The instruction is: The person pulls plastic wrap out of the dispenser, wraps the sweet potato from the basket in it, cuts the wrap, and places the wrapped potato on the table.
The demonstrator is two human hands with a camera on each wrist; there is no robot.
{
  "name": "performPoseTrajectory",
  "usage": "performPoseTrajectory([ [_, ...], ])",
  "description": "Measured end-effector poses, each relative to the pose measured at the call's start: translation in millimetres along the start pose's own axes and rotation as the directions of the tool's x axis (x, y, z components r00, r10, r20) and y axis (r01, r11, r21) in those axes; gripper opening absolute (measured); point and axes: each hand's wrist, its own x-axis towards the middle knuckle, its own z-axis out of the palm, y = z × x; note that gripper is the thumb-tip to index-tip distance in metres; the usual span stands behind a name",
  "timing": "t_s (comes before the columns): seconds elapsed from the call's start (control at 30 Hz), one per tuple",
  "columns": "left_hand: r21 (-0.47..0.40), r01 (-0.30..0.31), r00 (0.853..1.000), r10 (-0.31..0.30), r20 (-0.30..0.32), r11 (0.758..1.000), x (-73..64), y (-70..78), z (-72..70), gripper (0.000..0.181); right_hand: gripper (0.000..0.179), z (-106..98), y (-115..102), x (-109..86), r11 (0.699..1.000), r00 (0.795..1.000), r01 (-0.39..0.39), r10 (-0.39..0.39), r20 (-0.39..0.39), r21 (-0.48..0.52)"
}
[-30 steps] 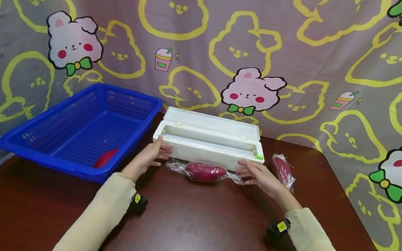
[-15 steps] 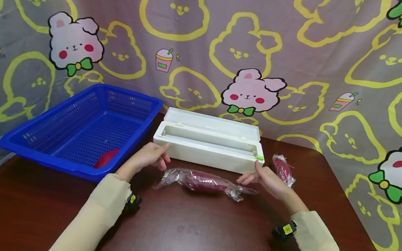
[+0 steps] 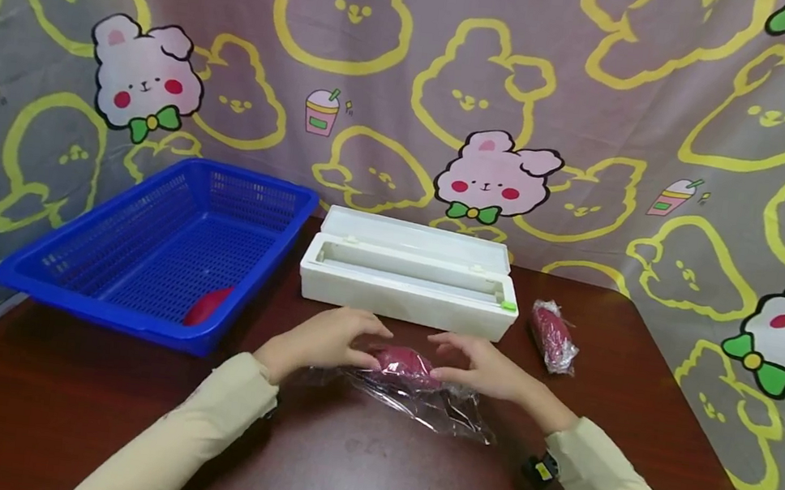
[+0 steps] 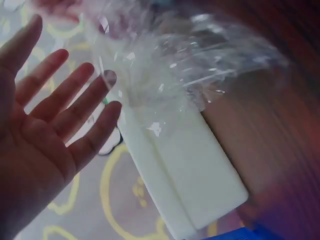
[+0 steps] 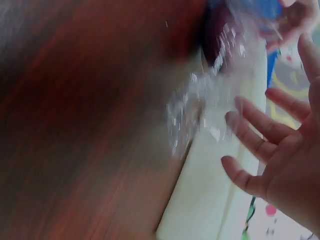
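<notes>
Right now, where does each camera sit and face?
Head: on the head, facing forward and down at white box and film; sleeves, left hand and right hand show.
Left wrist: on that wrist, facing film and white box; left hand shows, palm visible.
Right wrist: on that wrist, facing film, white box and table; right hand shows, with part of left hand at top right.
Shared: both wrist views show film and white box.

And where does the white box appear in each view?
Head: white box near the middle, lid open.
Left wrist: box at the centre, slanting down rightward, partly behind film.
Right wrist: box right of centre, slanting down leftward.
Shared landmark: the clear film, in all three.
</notes>
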Motion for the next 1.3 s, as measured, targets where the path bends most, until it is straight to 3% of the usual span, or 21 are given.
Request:
performPoseTrajectory([
  [0.17,0.076,0.012,0.994,-0.021,0.111,0.997,-0.7,1.4,11.7,0.061,0.077,12,-11,2.4,0.978,0.999,0.025,-0.014,0.051,-0.207],
  [0.3,0.089,0.036,0.985,-0.051,0.164,0.995,-2.2,0.9,18.8,0.073,0.086,18,-14,1.0,0.956,0.995,0.014,0.015,0.099,-0.293],
  [0.53,0.148,0.064,0.981,-0.089,0.17,0.987,0.1,3.3,20.6,0.077,0.09,22,-12,1.5,0.929,0.995,0.024,0.015,0.103,-0.369],
  [0.73,0.146,0.036,0.986,-0.059,0.153,0.989,1.9,0.6,24.5,0.066,0.086,23,-10,2.5,0.916,0.993,0.041,0.006,0.116,-0.399],
  [0.83,0.125,0.009,0.986,-0.029,0.162,0.992,2.8,-1.0,24.7,0.062,0.079,23,-8,2.2,0.917,0.993,0.067,-0.022,0.117,-0.393],
  [0.93,0.085,-0.002,0.981,-0.014,0.195,0.996,3.7,-1.9,23.1,0.06,0.068,21,-7,2.0,0.943,0.992,0.074,-0.036,0.122,-0.324],
  [1.1,-0.026,0.042,0.962,-0.033,0.271,0.999,4.6,-2.7,20.3,0.056,0.047,15,-4,1.3,0.978,0.985,0.082,-0.05,0.166,-0.191],
  [1.2,-0.094,0.07,0.95,-0.038,0.309,0.993,4.1,-3.9,19.8,0.053,0.041,10,-1,1.4,0.98,0.974,0.113,-0.077,0.212,-0.164],
  [1.3,-0.159,0.062,0.943,-0.006,0.332,0.985,3.1,-5.3,18.7,0.051,0.043,6,1,1.2,0.973,0.961,0.156,-0.109,0.254,-0.169],
])
